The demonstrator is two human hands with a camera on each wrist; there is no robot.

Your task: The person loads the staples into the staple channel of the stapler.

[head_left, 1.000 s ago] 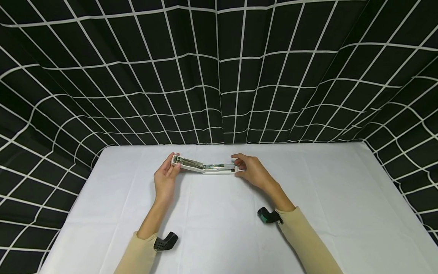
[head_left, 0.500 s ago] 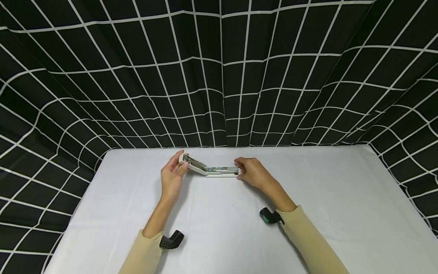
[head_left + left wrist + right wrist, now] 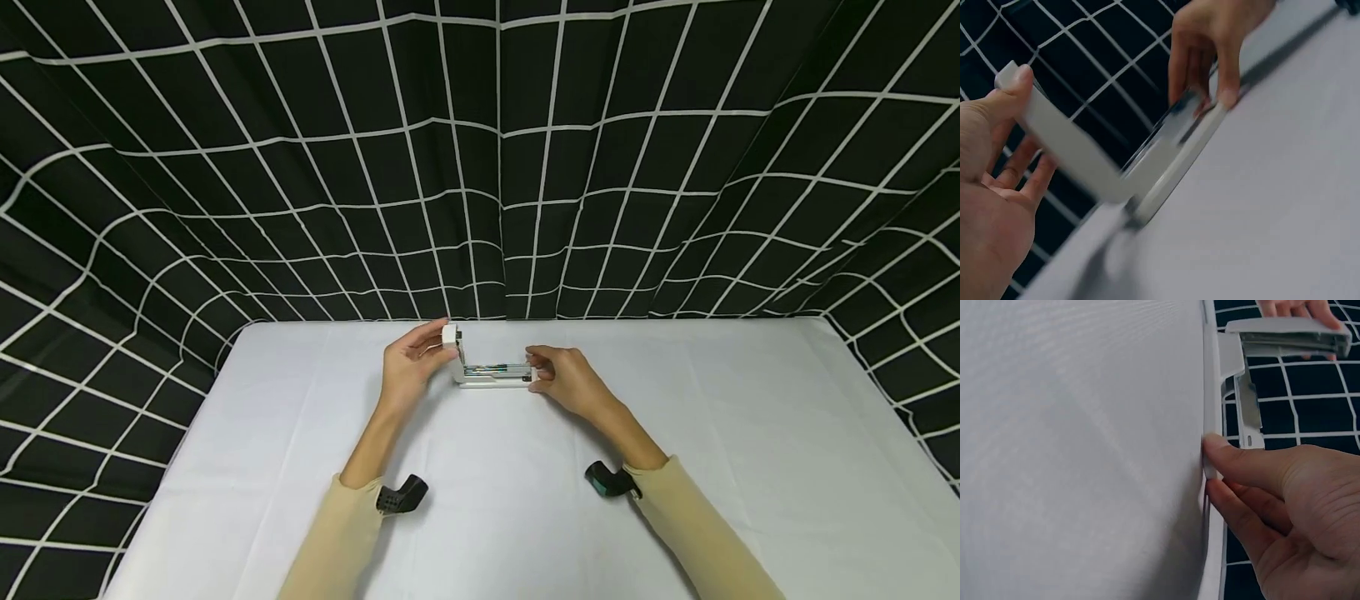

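Note:
A white stapler (image 3: 495,385) lies along the table with its top arm swung up, making roughly a right angle with the base. My left hand (image 3: 408,367) grips the free end of the raised arm (image 3: 1075,147), thumb on its outer side. At the base's other end, my right hand (image 3: 576,382) pinches the tip between thumb and fingers, as the right wrist view also shows. The metal staple channel (image 3: 1249,409) is exposed between arm and base.
A white cloth (image 3: 487,500) covers the table. Behind it hangs a black curtain (image 3: 517,167) with a white grid, close past the table's back edge. Black wrist devices (image 3: 402,495) sit at both sleeves.
My left hand has moved right and up, lifting the stapler's arm from a wide, shallow angle to nearly upright. My right hand keeps its grip on the base, which appears slightly farther right.

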